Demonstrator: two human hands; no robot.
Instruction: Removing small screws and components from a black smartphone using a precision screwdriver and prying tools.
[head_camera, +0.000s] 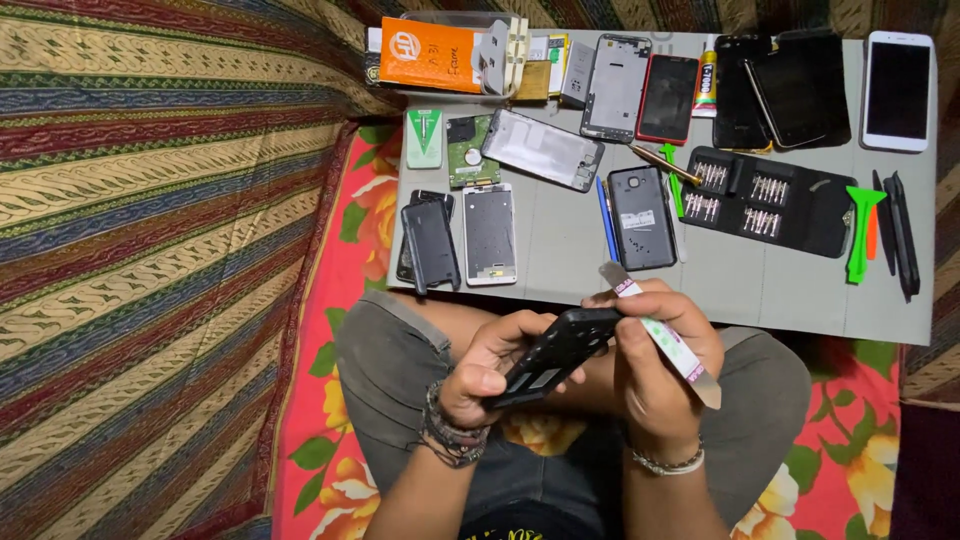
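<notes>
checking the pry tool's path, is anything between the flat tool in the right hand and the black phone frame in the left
Nothing visible does. The right hand holds the thin flat pry tool right against the upper edge of the black phone frame, which the left hand cradles above the lap. No part, cable or finger sits between them.

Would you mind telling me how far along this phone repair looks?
Done: several stripped frames and a back cover lie on the grey mat. In hand: the left hand holds a black phone; the right hand holds a thin pry tool. Left: that phone looks unopened.
</notes>
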